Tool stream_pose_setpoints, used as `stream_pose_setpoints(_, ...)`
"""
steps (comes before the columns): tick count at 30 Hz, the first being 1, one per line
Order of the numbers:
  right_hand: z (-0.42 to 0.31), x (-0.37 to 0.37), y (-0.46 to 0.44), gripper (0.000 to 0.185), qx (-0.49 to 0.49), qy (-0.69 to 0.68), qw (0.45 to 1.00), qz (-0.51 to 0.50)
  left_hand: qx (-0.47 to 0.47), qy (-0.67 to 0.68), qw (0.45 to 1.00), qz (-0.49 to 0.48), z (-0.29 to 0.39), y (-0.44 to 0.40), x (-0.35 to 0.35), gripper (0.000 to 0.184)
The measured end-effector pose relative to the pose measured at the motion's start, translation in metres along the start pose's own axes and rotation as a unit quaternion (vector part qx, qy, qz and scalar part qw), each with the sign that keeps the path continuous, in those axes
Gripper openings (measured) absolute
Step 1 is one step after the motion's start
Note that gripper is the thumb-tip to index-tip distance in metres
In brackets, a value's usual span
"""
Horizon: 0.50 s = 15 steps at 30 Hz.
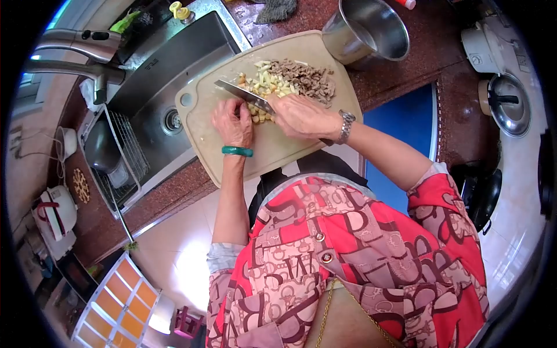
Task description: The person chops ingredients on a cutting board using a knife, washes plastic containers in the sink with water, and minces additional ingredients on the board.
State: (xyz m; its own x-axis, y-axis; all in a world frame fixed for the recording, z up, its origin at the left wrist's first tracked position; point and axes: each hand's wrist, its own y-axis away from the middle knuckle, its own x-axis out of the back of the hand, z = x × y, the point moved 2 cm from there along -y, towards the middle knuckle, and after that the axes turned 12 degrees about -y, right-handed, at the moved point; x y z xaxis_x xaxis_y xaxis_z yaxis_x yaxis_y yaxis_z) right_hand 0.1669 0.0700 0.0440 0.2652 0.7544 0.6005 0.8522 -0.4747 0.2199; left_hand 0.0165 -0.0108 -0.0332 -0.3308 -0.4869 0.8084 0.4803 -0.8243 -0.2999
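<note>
A cream cutting board lies partly over the sink edge. My right hand, with a metal watch at the wrist, grips a kitchen knife whose wide blade points to the left over the board. Close to the blade's near side, my left hand is closed with curled fingers; whatever lies under the fingertips is hidden. Small yellow-brown cubes sit between the hands. Beyond the blade are pale diced pieces, and to their right a pile of cut brownish meat.
A steel pot stands at the board's far right corner. The sink with its faucet is on the left, a wire rack at its near end. A grey cloth lies at the back. A pan lid is far right.
</note>
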Motion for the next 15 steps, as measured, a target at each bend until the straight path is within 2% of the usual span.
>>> stream_pose_setpoints(4, 0.000, -0.017, -0.016, 0.017, 0.030, 0.023, 0.998, 0.055, -0.022, -0.036, 0.999, -0.008, 0.003, 0.001, 0.003, 0.007)
stream_pose_setpoints(6, 0.002, -0.015, -0.021, 0.018, 0.030, 0.020, 0.998, 0.046, -0.032, -0.058, 0.998, -0.011, -0.002, 0.000, 0.006, 0.008)
stream_pose_setpoints(8, 0.004, -0.009, -0.023, 0.020, -0.013, 0.009, 1.000, 0.005, -0.030, 0.062, 0.996, -0.054, -0.013, 0.000, 0.002, 0.014)
stream_pose_setpoints(9, 0.001, -0.003, -0.020, 0.020, -0.012, 0.012, 1.000, 0.004, -0.029, 0.063, 0.996, -0.051, -0.011, 0.001, 0.004, 0.014)
stream_pose_setpoints(11, -0.003, 0.004, -0.011, 0.021, -0.026, -0.018, 0.999, -0.009, 0.026, 0.093, 0.995, 0.020, -0.013, 0.013, 0.014, 0.022)
stream_pose_setpoints(12, -0.007, 0.006, -0.005, 0.022, -0.006, -0.024, 1.000, 0.018, 0.043, 0.047, 0.998, -0.009, -0.012, 0.017, 0.021, 0.031)
stream_pose_setpoints(13, -0.010, 0.007, 0.001, 0.022, -0.005, -0.022, 1.000, 0.017, 0.044, 0.048, 0.998, -0.008, -0.009, 0.019, 0.027, 0.031)
stream_pose_setpoints(15, -0.014, 0.008, 0.010, 0.022, -0.009, -0.004, 1.000, -0.004, -0.027, -0.067, 0.997, -0.008, 0.001, 0.022, 0.031, 0.037)
